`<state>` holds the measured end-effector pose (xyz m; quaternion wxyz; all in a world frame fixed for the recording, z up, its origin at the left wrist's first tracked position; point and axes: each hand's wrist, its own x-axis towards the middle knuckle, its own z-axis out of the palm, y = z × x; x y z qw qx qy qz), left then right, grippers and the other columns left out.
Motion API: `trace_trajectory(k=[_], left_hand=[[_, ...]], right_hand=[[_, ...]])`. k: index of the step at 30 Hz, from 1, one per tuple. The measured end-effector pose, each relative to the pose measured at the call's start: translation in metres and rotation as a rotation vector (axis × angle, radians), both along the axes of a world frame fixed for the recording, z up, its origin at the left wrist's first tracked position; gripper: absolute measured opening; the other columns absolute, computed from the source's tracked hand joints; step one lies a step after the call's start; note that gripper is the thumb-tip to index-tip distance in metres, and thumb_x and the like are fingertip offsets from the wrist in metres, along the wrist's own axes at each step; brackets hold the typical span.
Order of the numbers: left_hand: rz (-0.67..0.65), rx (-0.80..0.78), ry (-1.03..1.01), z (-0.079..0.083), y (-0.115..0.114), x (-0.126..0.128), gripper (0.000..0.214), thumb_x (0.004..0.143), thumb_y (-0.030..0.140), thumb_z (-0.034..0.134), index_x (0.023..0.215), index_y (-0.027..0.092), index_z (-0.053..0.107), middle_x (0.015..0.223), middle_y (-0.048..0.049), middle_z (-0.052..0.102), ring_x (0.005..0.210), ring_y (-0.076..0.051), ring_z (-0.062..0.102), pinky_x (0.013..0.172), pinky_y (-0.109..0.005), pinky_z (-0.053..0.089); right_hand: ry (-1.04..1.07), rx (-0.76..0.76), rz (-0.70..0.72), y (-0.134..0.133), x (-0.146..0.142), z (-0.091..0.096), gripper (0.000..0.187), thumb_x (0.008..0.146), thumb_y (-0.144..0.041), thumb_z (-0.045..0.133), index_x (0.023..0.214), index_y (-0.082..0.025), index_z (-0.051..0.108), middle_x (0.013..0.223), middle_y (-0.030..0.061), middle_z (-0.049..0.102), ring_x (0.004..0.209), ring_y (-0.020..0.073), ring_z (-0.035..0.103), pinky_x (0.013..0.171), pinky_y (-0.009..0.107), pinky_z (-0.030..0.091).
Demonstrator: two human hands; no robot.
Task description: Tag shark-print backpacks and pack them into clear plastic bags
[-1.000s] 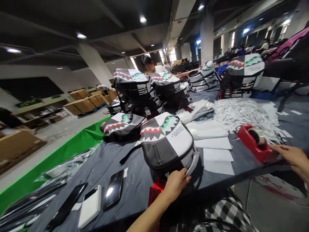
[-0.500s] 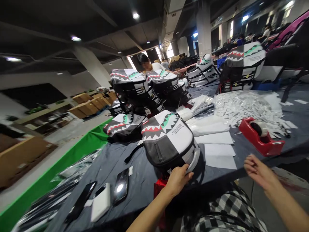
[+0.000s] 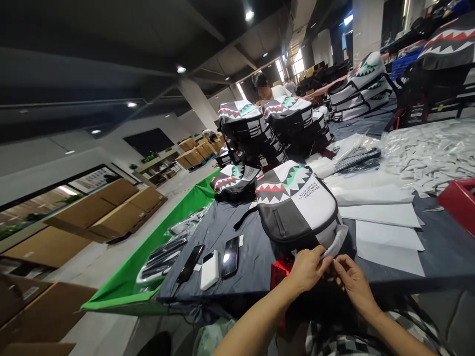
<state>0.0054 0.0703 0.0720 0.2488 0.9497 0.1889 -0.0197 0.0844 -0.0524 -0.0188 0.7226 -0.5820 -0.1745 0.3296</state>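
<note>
A grey-and-white backpack (image 3: 297, 207) with red and green zigzag teeth lies on the table edge in front of me. Its top handle (image 3: 336, 241) is wrapped in a pale, thin covering. My left hand (image 3: 309, 269) is closed on the near end of this wrapped handle, thumb and fingers pressed together. Close beside it, my right hand (image 3: 351, 281) has its thumb and fingertips drawn together at the same end. Whatever those right fingertips pinch is too small to make out. Below the bag, a shiny red piece (image 3: 281, 271) hangs partly behind my left forearm.
Two phones (image 3: 230, 257) and a white power bank (image 3: 210, 270) lie to the left. White sheets (image 3: 389, 242) and a red tape dispenser (image 3: 458, 205) are at right. Stacked backpacks (image 3: 247, 133) stand behind, a person (image 3: 276, 91) beyond them. A green-sided bin (image 3: 122, 282) borders the table.
My right hand has come left from beside the tape dispenser to the backpack's handle, next to my left hand. My left hand keeps its hold. The view has swung left.
</note>
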Motion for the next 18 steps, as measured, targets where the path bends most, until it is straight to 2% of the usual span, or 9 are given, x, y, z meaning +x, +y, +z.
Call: trace_trajectory(k=[2, 6, 11, 15, 18], left_hand=[[-0.019, -0.072, -0.011, -0.002, 0.002, 0.000, 0.021, 0.103, 0.036, 0.046, 0.103, 0.023, 0.062, 0.073, 0.0011, 0.072, 0.066, -0.016, 0.068, 0.061, -0.022, 0.044], [-0.078, -0.164, -0.007, -0.003, 0.004, 0.000, 0.021, 0.104, 0.034, 0.043, 0.112, 0.025, 0.060, 0.075, 0.0025, 0.074, 0.064, -0.015, 0.069, 0.065, -0.021, 0.048], [-0.091, -0.062, 0.008, 0.000, 0.001, 0.000, 0.023, 0.105, 0.032, 0.042, 0.114, 0.025, 0.062, 0.074, 0.0013, 0.074, 0.060, -0.015, 0.067, 0.065, -0.022, 0.048], [-0.077, 0.003, 0.030, 0.000, -0.002, 0.001, 0.028, 0.106, 0.035, 0.040, 0.120, 0.026, 0.063, 0.078, -0.0003, 0.075, 0.064, -0.018, 0.069, 0.067, -0.024, 0.049], [-0.094, 0.038, 0.059, -0.001, -0.002, 0.001, 0.035, 0.106, 0.037, 0.038, 0.131, 0.027, 0.060, 0.073, -0.0017, 0.073, 0.065, -0.020, 0.070, 0.067, -0.026, 0.051]], right_hand=[[-0.001, -0.016, 0.023, 0.000, 0.001, 0.002, 0.067, 0.062, -0.085, 0.071, 0.075, -0.022, 0.057, 0.060, -0.0041, 0.052, 0.048, 0.0097, 0.046, 0.040, 0.021, 0.033], [0.051, -0.021, 0.065, 0.004, 0.008, 0.004, 0.065, 0.057, -0.081, 0.076, 0.076, -0.021, 0.059, 0.058, -0.0036, 0.056, 0.047, 0.0099, 0.047, 0.040, 0.021, 0.036], [0.143, -0.039, 0.095, 0.016, 0.015, 0.003, 0.061, 0.053, -0.066, 0.083, 0.085, -0.022, 0.055, 0.053, -0.0050, 0.056, 0.042, 0.0107, 0.046, 0.035, 0.020, 0.030], [0.229, -0.044, 0.051, 0.005, 0.007, 0.004, 0.061, 0.058, -0.065, 0.082, 0.088, -0.021, 0.054, 0.054, -0.0099, 0.048, 0.038, 0.0044, 0.036, 0.034, 0.014, 0.019], [0.485, 0.079, 0.150, -0.008, 0.000, 0.007, 0.049, 0.066, -0.052, 0.087, 0.090, -0.020, 0.058, 0.058, -0.0104, 0.047, 0.040, 0.0008, 0.030, 0.034, 0.010, 0.019]])
